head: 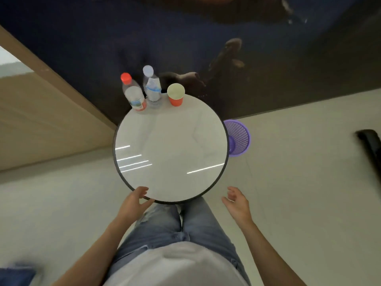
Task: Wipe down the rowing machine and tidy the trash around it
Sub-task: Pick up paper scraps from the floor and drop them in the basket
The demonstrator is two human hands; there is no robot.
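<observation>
A round white table [171, 149] with a dark rim stands in front of me. At its far edge stand a red-capped plastic bottle [134, 93], a white-capped plastic bottle [152, 87] and an orange paper cup [175, 94]. My left hand [135, 200] hovers at the table's near rim with relaxed fingers, holding nothing. My right hand [237, 202] hangs open just right of the near rim, empty. A purple mesh waste basket [239, 137] sits on the floor at the table's right side, partly hidden by the tabletop.
A dark glossy wall [185, 38] rises behind the table. A tan wooden panel [41, 112] lies to the left. A black part, perhaps of the rowing machine [369, 145], shows at the right edge. A blue item [14, 275] sits at bottom left. Pale floor surrounds the table.
</observation>
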